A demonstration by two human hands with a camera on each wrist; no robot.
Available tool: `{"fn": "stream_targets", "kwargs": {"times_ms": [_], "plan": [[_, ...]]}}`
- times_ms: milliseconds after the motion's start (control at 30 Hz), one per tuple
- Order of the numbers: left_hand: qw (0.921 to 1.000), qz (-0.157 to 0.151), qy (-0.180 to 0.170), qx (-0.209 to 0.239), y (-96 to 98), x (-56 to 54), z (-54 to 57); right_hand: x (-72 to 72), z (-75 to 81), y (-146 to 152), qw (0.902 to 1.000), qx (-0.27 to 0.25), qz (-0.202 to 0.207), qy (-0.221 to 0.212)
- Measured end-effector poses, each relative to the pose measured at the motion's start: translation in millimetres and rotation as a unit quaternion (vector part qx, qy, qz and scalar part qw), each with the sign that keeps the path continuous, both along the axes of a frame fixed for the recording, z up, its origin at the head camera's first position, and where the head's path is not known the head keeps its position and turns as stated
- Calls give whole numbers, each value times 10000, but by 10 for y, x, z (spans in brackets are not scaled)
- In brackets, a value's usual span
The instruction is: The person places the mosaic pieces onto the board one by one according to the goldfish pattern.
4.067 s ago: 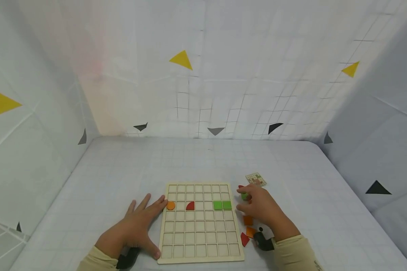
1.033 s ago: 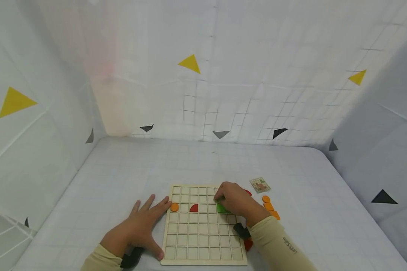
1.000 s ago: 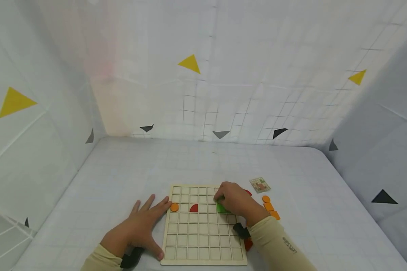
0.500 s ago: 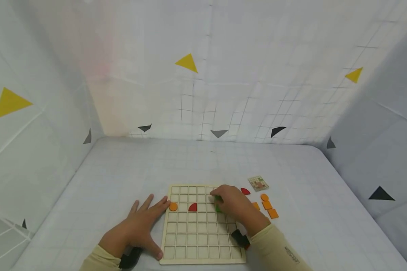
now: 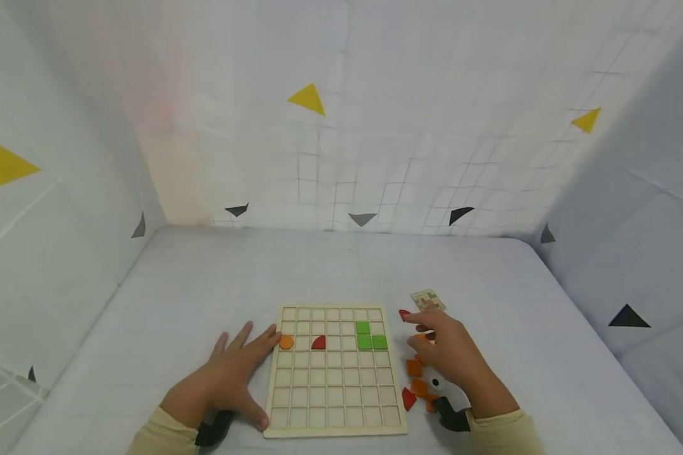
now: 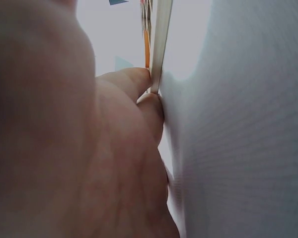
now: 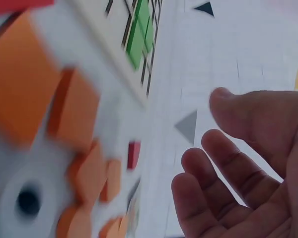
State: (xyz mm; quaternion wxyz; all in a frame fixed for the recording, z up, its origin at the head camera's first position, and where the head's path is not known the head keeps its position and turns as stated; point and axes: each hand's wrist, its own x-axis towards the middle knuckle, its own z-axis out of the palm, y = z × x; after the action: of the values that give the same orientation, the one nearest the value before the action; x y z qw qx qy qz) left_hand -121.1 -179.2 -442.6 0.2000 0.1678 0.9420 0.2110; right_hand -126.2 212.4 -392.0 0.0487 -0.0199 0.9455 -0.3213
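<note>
My left hand (image 5: 222, 379) lies spread along the left edge of a wooden grid board (image 5: 327, 436), fingertips and thumb at its rim. In the left wrist view, fingers (image 6: 126, 82) touch the board's edge. On the board sit an orange round piece (image 5: 286, 342), a red quarter-circle (image 5: 319, 342) and three green squares, one (image 5: 362, 327) above the other two. To the right of the board, my right hand (image 5: 452, 347) hovers over the loose pieces, its fingers loosely bent. Nothing is between thumb and fingers in the right wrist view. A red piece (image 5: 403, 315) lies by its index fingertip.
Several orange pieces (image 5: 414, 368) lie along the board's right side, with a red quarter-circle (image 5: 408, 399) nearer me. A small printed pattern card (image 5: 429, 299) lies beyond my right hand. Near its wrist is a white disc with a black dot (image 5: 435, 382). White cloth walls surround the table.
My right hand has left a third green square on the board, above the other two, and moved right over the loose pieces. My left hand keeps its place at the board's edge.
</note>
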Motion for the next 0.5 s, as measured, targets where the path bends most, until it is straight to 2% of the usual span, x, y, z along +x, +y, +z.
{"fn": "stream_targets", "kwargs": {"times_ms": [300, 500], "plan": [[10000, 6, 8, 25, 0, -1, 48, 200, -60, 319, 9961, 409, -571, -529], [9999, 81, -138, -21, 25, 27, 59, 360, -111, 372, 9909, 661, -687, -945]]}}
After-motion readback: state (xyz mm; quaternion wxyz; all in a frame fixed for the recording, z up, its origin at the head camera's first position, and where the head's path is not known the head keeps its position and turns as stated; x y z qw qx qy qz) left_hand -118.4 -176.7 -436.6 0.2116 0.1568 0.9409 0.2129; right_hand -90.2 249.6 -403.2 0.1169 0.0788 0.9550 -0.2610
